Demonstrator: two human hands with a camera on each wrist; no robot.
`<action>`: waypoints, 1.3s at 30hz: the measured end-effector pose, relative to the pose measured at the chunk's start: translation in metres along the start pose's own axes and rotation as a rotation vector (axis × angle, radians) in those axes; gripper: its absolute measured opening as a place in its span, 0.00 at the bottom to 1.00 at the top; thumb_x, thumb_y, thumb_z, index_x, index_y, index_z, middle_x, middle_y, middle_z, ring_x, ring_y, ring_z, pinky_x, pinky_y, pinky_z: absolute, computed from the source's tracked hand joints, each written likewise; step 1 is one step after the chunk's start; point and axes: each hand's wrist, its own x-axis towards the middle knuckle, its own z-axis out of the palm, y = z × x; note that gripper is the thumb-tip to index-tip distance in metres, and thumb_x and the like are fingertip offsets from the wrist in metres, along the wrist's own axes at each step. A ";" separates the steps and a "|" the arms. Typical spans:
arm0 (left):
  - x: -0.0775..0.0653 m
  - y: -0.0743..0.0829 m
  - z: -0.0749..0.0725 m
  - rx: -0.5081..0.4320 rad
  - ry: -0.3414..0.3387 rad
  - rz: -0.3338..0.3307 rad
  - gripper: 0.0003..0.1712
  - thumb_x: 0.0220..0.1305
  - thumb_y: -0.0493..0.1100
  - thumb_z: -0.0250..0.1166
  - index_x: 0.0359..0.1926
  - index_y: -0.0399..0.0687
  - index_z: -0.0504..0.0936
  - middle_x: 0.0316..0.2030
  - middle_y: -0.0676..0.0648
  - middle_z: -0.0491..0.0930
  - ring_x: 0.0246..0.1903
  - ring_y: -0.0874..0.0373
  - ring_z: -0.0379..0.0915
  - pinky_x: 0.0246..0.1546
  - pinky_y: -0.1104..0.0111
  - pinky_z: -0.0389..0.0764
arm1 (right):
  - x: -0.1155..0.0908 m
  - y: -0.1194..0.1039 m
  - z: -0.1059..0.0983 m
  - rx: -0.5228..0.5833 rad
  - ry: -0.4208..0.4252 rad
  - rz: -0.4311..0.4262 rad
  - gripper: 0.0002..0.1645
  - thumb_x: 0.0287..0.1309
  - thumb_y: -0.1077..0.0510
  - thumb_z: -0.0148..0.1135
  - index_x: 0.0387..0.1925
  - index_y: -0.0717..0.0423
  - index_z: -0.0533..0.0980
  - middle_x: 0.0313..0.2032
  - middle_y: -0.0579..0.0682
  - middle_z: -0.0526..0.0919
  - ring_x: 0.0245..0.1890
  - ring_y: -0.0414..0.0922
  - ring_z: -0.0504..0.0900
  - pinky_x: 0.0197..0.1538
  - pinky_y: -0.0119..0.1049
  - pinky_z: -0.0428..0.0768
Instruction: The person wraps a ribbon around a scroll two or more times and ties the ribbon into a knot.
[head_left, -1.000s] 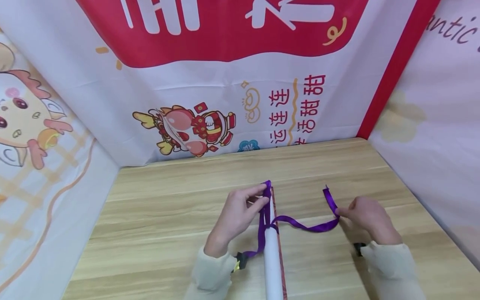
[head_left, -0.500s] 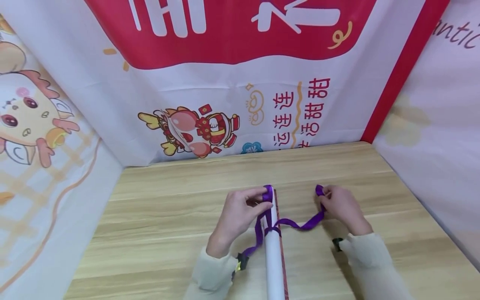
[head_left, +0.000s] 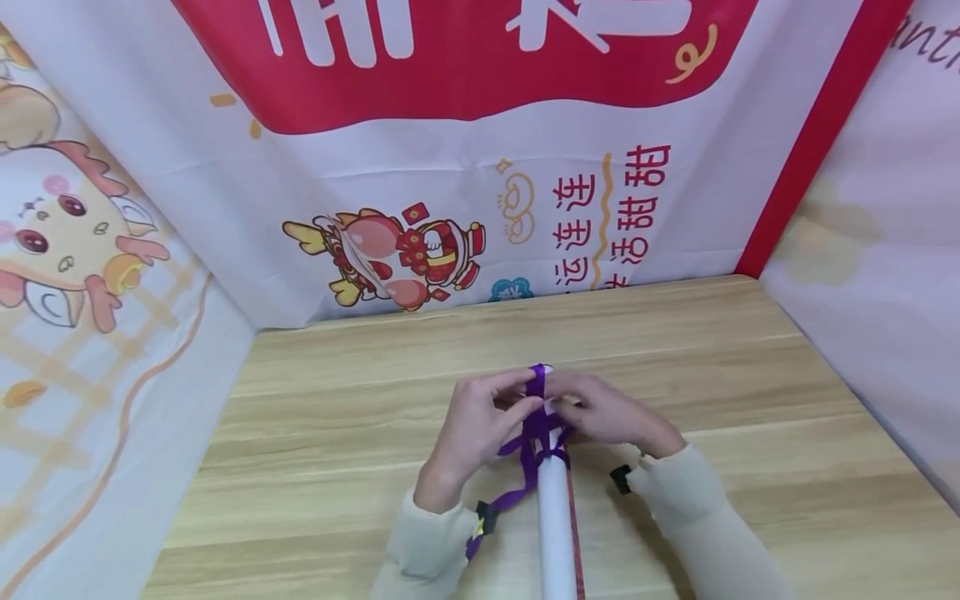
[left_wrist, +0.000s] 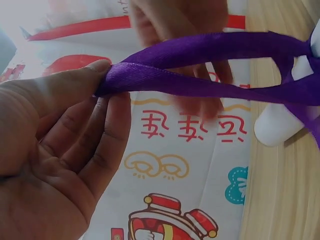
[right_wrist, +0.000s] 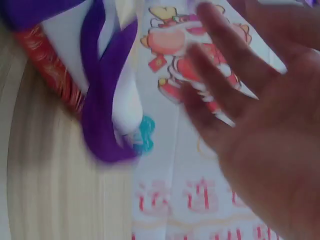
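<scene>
A white roll (head_left: 557, 525) with a red patterned edge (right_wrist: 55, 75) lies lengthwise on the table. Purple ribbon (head_left: 553, 454) circles it near its far end. Above that end, my left hand (head_left: 480, 425) pinches a ribbon loop (left_wrist: 210, 47) between thumb and fingers, seen closest in the left wrist view. My right hand (head_left: 607, 412) is close beside the left fingertips, at the other side of the loop. Several of its fingers look extended and blurred in the right wrist view; whether its thumb and index hold ribbon is hidden. Ribbon (right_wrist: 105, 110) also hangs by the roll's end there.
The wood-grain table (head_left: 360, 467) meets a printed cloth backdrop (head_left: 420, 150) behind. Printed cloth also stands at the left and right sides. A ribbon tail (head_left: 513, 498) runs down past the left wrist, beside a small black wrist piece (head_left: 487, 518).
My right hand, holding ribbon off to the right earlier, has moved left to the loop, and ribbon now crosses near it. The left hand keeps its pinch almost in place.
</scene>
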 end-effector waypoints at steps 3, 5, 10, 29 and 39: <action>0.000 0.000 -0.002 0.032 0.001 -0.017 0.19 0.60 0.46 0.65 0.52 0.48 0.83 0.36 0.53 0.85 0.32 0.68 0.79 0.35 0.74 0.81 | -0.015 0.012 -0.009 -0.013 0.166 0.098 0.21 0.62 0.68 0.46 0.45 0.48 0.81 0.49 0.44 0.81 0.52 0.45 0.76 0.55 0.49 0.75; 0.000 -0.001 -0.004 0.057 0.007 -0.033 0.19 0.59 0.46 0.65 0.52 0.48 0.83 0.36 0.53 0.85 0.31 0.68 0.79 0.35 0.75 0.81 | -0.025 0.025 -0.016 -0.041 0.241 0.202 0.20 0.63 0.67 0.45 0.44 0.50 0.80 0.47 0.45 0.82 0.49 0.46 0.77 0.52 0.48 0.77; 0.001 -0.004 -0.009 0.087 0.022 -0.038 0.19 0.58 0.46 0.66 0.50 0.48 0.84 0.34 0.54 0.85 0.30 0.68 0.78 0.34 0.75 0.81 | -0.046 0.053 -0.036 -0.184 0.251 0.347 0.16 0.66 0.63 0.46 0.47 0.56 0.79 0.45 0.52 0.83 0.46 0.49 0.79 0.49 0.48 0.79; 0.030 -0.029 -0.038 0.186 -0.324 0.036 0.19 0.58 0.46 0.66 0.51 0.48 0.83 0.39 0.54 0.85 0.36 0.69 0.79 0.37 0.75 0.80 | -0.061 -0.052 0.070 -0.343 -0.171 -0.162 0.12 0.61 0.55 0.56 0.45 0.48 0.81 0.42 0.38 0.81 0.42 0.33 0.78 0.48 0.31 0.78; 0.030 -0.037 -0.039 0.059 -0.328 -0.079 0.20 0.58 0.49 0.66 0.51 0.50 0.82 0.38 0.55 0.84 0.38 0.64 0.81 0.41 0.71 0.81 | -0.026 -0.081 0.131 -0.622 -0.292 0.059 0.41 0.59 0.33 0.52 0.72 0.34 0.57 0.71 0.64 0.55 0.56 0.62 0.73 0.56 0.53 0.75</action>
